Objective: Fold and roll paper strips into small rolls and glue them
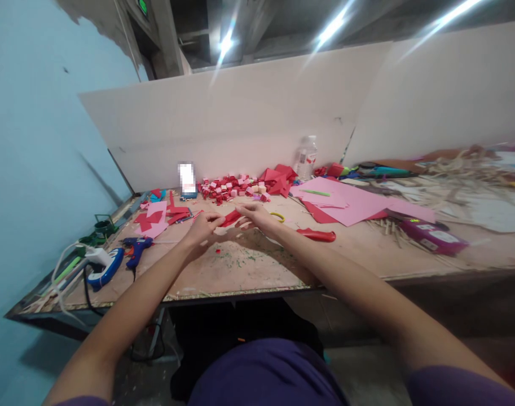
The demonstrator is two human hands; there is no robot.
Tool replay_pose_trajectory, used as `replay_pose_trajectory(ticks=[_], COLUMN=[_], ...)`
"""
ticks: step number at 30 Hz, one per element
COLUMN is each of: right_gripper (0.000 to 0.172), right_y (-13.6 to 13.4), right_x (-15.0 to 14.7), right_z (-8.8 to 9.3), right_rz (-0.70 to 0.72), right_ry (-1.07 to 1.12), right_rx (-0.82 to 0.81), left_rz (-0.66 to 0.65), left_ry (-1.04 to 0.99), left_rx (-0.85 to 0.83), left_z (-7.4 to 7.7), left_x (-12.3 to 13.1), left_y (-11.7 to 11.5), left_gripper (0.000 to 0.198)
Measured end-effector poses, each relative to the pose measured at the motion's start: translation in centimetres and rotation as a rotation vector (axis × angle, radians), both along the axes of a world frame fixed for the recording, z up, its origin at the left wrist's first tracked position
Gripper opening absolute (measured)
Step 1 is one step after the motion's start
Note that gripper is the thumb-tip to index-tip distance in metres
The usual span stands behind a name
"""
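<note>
Between my two hands, a little above the table, is a small strip of red paper (230,218). My left hand (203,226) pinches its left end with thumb and fingers. The fingers of my right hand (256,219) are closed on its right end. Behind them lies a pile of small red and pink paper cubes (234,188), with crumpled red paper (280,179) at its right side. A yellow ring-shaped handle (277,216) shows just beyond my right hand. A red-handled tool (317,234) lies to the right of my right wrist.
Left stand a blue glue gun (137,248), a blue-and-white power strip (107,269) with cords, and red and pink paper scraps (152,220). Right are pink sheets (346,200), a purple box (432,235) and wood strips (464,172). A clear bottle (306,158) stands by the back board (240,118).
</note>
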State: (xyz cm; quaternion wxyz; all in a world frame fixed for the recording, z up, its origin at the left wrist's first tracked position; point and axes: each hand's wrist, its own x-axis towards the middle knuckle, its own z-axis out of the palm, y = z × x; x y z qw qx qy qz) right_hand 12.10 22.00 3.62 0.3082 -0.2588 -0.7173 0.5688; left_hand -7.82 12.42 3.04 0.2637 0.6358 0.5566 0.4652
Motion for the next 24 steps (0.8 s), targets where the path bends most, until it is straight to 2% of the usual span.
replay_pose_trajectory(ticks=[7,10,13,16,21,24], right_gripper=[0.027,0.025,0.023,0.020,0.018,0.014], right_y=[-0.1,0.3,0.5,0.4,0.1,0.2], right_x=[0.1,0.0,-0.1,-0.2,-0.2,-0.3], right_z=[-0.6,-0.9,-1.0,-1.0,-0.7,-0.7], right_rz=[0.120,0.109,0.094,0.099,0.067,0.019], right_ry=[-0.048,-0.070,-0.102,-0.129,-0.106,-0.070], right_rx=[0.032,0.042,0.051,0.059,0.084,0.108], left_rz=[-0.009,-0.023,-0.014,0.008,-0.015,-0.031], left_ry=[0.041,0.103,0.242,0.348,0.088,0.010], left_rx=[0.006,0.032,0.100,0.140,0.068,0.036], left_z=[-1.2,-0.9,-0.3,0.1,-0.1,-0.4], left_x=[0.1,0.3,0.4,0.5,0.4,0.3], left_y=[0.5,0.2,-0.1,-0.2,0.0,0.2], left_gripper=[0.040,0.032,0.037,0.032,0.021,0.018])
